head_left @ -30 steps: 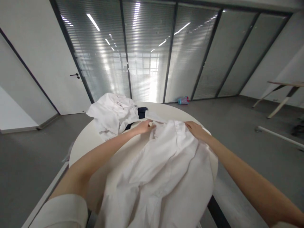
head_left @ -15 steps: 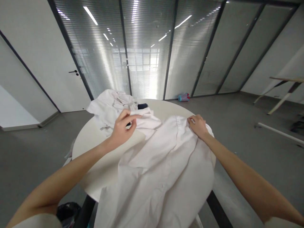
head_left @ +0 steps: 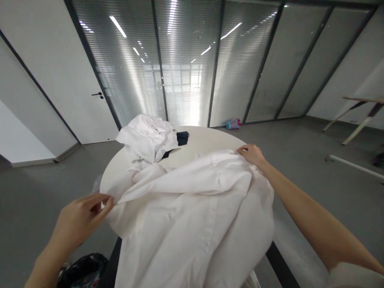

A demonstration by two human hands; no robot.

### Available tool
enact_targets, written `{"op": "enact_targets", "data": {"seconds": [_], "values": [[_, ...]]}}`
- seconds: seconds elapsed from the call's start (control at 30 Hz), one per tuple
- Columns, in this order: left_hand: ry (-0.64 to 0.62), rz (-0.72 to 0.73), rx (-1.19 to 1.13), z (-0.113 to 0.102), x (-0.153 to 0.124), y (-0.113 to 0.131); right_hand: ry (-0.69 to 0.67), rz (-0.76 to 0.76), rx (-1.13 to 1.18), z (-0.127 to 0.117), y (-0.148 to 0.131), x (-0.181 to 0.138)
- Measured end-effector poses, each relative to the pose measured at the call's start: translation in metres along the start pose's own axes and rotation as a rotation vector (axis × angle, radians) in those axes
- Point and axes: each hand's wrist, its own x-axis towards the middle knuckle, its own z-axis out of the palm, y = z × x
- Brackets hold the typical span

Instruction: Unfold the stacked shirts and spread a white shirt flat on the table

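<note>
A white button-up shirt [head_left: 192, 224] is spread over the round table and hangs down over its near edge. My left hand [head_left: 87, 212], off the table's left side, pinches an edge of the shirt and draws a part of it out taut to the left. At the right, my right hand [head_left: 250, 154] grips the shirt's far right part near the table's edge; its fingertips are partly hidden in the cloth. Creases run across the shirt between both hands.
On the white round table [head_left: 207, 138] lies a heap of white cloth [head_left: 147, 134] at the far left, beside a dark folded item [head_left: 182, 138]. A bin with a black liner [head_left: 87, 268] stands low at left. A blue-and-pink object [head_left: 233, 124] is by the glass wall.
My left hand has come down and left from the table's middle, pulling part of the shirt out with it. My right hand has stayed nearly in place.
</note>
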Motion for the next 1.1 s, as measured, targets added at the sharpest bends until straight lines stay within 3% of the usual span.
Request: {"op": "enact_targets", "data": {"seconds": [0.03,0.07,0.2,0.23,0.27,0.33,0.4,0.43,0.57,0.63,0.7,0.8,0.9,1.0,1.1], "values": [[-0.097,-0.006,0.020,-0.003,-0.001,-0.003,-0.062,0.001,-0.070,0.000,0.000,0.000],[-0.118,-0.005,0.026,-0.005,0.002,-0.003,-0.108,-0.009,-0.128,0.000,0.000,0.000],[0.154,0.062,-0.103,-0.009,0.050,0.019,-0.133,-0.163,-0.141,-0.004,-0.011,-0.001],[0.160,0.105,-0.141,-0.006,0.069,0.029,-0.152,-0.205,-0.105,-0.006,-0.015,0.000],[0.107,0.165,-0.170,0.000,0.089,0.039,-0.184,-0.237,-0.066,-0.007,-0.020,0.001],[-0.188,0.282,-0.210,0.021,0.129,0.058,-0.268,-0.259,-0.014,-0.007,-0.026,0.004],[-0.481,0.369,-0.271,0.053,0.160,0.073,-0.332,-0.268,0.002,-0.003,-0.029,0.007],[-0.553,0.389,-0.291,0.071,0.171,0.079,-0.352,-0.272,0.013,0.000,-0.030,0.008],[-0.709,0.341,-0.254,0.138,0.173,0.092,-0.307,-0.270,0.061,0.011,-0.033,0.012],[-0.759,0.337,-0.225,0.156,0.161,0.094,-0.184,-0.259,0.136,0.012,-0.038,0.013],[-0.776,0.307,-0.212,0.161,0.151,0.095,-0.015,-0.259,0.256,0.010,-0.044,0.015],[-0.651,0.203,-0.167,0.149,0.154,0.094,0.268,-0.279,0.383,0.004,-0.052,0.021],[-0.352,0.092,-0.040,0.128,0.181,0.092,0.490,-0.270,0.414,-0.002,-0.063,0.036],[-0.113,0.030,0.131,0.117,0.218,0.090,0.545,-0.225,0.358,-0.002,-0.080,0.061],[-0.026,0.038,0.261,0.127,0.246,0.086,0.430,-0.173,0.132,0.007,-0.097,0.084]]}}
